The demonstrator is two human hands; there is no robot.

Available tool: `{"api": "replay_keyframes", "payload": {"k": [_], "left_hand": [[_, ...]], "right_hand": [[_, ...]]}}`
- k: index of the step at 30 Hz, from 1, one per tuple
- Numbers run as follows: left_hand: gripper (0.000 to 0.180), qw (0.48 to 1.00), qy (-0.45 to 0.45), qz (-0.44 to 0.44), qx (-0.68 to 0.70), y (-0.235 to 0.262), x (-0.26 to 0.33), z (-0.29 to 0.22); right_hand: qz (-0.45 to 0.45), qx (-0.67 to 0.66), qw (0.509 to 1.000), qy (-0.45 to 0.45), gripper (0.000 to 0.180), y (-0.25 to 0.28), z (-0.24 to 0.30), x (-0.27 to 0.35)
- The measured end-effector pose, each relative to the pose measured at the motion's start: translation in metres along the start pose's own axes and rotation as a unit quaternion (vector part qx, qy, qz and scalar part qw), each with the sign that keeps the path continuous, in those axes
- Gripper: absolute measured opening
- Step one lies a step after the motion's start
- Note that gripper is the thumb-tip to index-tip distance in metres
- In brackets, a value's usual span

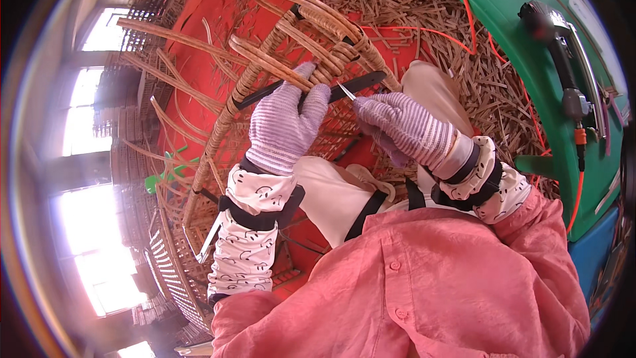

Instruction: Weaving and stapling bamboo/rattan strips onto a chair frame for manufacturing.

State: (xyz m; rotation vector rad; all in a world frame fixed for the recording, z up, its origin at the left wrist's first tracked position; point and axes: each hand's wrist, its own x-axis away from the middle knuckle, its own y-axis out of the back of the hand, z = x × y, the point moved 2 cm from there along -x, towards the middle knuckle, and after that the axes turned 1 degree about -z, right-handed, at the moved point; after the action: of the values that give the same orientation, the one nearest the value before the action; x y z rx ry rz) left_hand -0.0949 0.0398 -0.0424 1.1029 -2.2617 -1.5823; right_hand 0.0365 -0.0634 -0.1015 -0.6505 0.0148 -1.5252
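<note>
A woven wicker piece (pixel 222 126) with curved cane ends and black crossbars stands before my knees. My left hand (pixel 285 122), in a purple-and-white striped glove, is closed around the cane strands (pixel 278 67) at its upper part. In my right hand (pixel 411 126), gloved alike, is a pointed metal tool (pixel 346 92). Its slim silver tip points at the strands beside my left fingers and lies over the black crossbar (pixel 364 82). The tool's handle is hidden in my fist, so its exact kind is unclear.
A green table (pixel 503 16) at the right bears a black-and-silver hand tool (pixel 563 59) on an orange hose (pixel 576 202). Cane scraps (pixel 490 93) litter the red floor (pixel 189 46). Stacked woven baskets (pixel 132 119) stand at the left by bright windows.
</note>
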Motion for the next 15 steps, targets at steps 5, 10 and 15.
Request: {"api": "replay_keyframes", "payload": {"k": [5,10,15], "left_hand": [[0.035,1.0,-0.027,-0.004,-0.013,0.0,0.0,0.002],[0.036,0.999,0.012,0.025,0.015,0.002,-0.001,0.0],[0.035,0.999,-0.005,0.028,-0.027,0.004,0.002,-0.001]], "right_hand": [[0.022,0.021,1.0,-0.001,0.039,-0.004,0.008,-0.003],[0.052,0.082,0.994,0.052,0.035,0.006,0.001,-0.02],[0.035,-0.047,0.998,-0.02,0.036,-0.008,0.005,-0.009]]}}
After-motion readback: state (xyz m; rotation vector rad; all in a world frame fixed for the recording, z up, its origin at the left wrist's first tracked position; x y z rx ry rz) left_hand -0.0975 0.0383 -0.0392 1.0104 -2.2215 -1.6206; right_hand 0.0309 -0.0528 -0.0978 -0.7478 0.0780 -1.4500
